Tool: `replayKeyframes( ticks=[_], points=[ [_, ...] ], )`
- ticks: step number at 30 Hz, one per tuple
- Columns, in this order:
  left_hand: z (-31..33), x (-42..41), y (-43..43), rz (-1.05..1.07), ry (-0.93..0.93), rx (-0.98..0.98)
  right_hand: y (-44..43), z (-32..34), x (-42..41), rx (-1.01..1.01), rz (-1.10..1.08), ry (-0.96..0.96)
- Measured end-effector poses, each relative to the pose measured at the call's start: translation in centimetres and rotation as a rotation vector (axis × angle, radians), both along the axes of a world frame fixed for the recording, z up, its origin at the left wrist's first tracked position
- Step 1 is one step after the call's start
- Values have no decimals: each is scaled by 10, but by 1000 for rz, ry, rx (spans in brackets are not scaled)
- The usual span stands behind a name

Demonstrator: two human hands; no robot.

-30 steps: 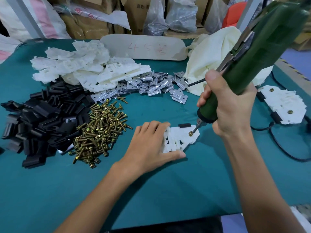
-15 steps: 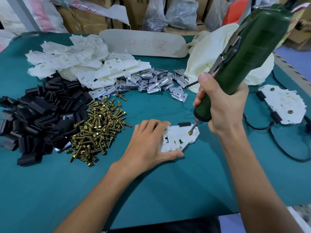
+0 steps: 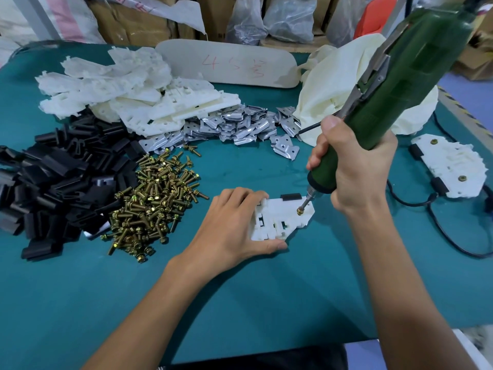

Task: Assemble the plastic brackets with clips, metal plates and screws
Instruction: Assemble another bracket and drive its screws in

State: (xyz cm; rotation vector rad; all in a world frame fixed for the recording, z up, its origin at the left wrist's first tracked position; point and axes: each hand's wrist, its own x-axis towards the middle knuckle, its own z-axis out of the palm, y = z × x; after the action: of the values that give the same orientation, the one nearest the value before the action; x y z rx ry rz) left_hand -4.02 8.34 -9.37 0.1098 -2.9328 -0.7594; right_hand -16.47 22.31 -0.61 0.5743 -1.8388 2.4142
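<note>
While left hand [image 3: 234,225] pins bracket [image 3: 280,220], screwdriver [image 3: 394,102] on screw [image 3: 300,210]

White plastic bracket [image 3: 280,220] flat at table centre, black clip [image 3: 290,197] on its 12 o'clock edge, brass screw [image 3: 300,211] upright at its 2 o'clock corner, finished bracket [image 3: 450,166] at 3 o'clock, loose white brackets [image 3: 138,89], black clips [image 3: 53,177], metal plates [image 3: 234,126], brass screws [image 3: 157,201] piled 9 to 12 o'clock.

Cream cloth [image 3: 344,84] heaped at table's [image 3: 240,303] far right; beige board [image 3: 229,64] with red writing; cardboard boxes [image 3: 138,25] behind
</note>
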Motion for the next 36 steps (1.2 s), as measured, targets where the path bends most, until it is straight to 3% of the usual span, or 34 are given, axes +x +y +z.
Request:
replayKeyframes(
  ticks=[19, 27, 36],
  points=[
    [0, 5, -2, 29, 8, 15, -6, -7, 7, -3, 7, 9],
    [0, 6, -5, 4, 14, -52, -12, -4, 10, 100, 75, 76],
    [3, 9, -5, 2, 25, -84, -5, -1, -5, -32, 105, -117]
  ],
)
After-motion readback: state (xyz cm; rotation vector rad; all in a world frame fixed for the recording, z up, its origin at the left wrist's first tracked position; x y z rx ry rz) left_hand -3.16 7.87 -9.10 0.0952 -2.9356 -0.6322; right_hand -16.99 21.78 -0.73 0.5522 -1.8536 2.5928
